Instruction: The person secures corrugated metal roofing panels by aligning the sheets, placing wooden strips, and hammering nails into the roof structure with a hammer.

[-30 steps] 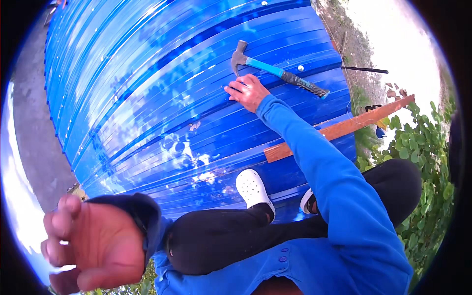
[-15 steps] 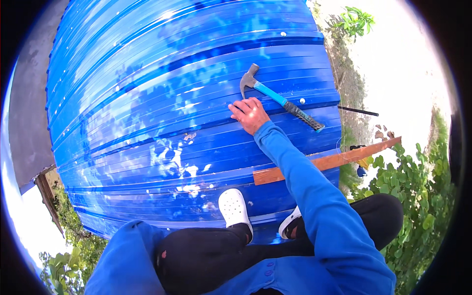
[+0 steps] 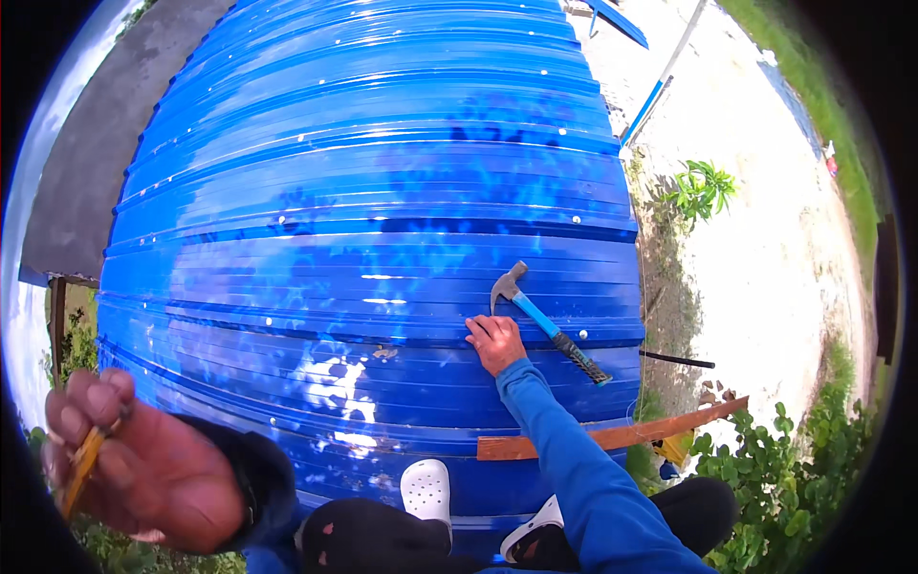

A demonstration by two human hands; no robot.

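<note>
On the blue ribbed metal roof, my right hand lies with its fingers stretched on a raised rib. Just beyond it to the right rests a claw hammer, its grey head pointing away and its black-and-blue handle angled toward me; the hand does not hold it. At the lower left, close to the camera, my left hand is raised, palm partly turned up. Its fingers are curled round a thin yellow pencil.
A reddish-brown wooden board lies across the roof's right edge, sticking out beyond it. My white clogs stand on the roof. Screw heads dot the ribs. Pale ground and leafy shrubs lie past the right edge; a grey wall is left.
My left hand has come into view at the lower left with the pencil. The view has tilted up, showing more roof; my right hand stays beside the hammer.
</note>
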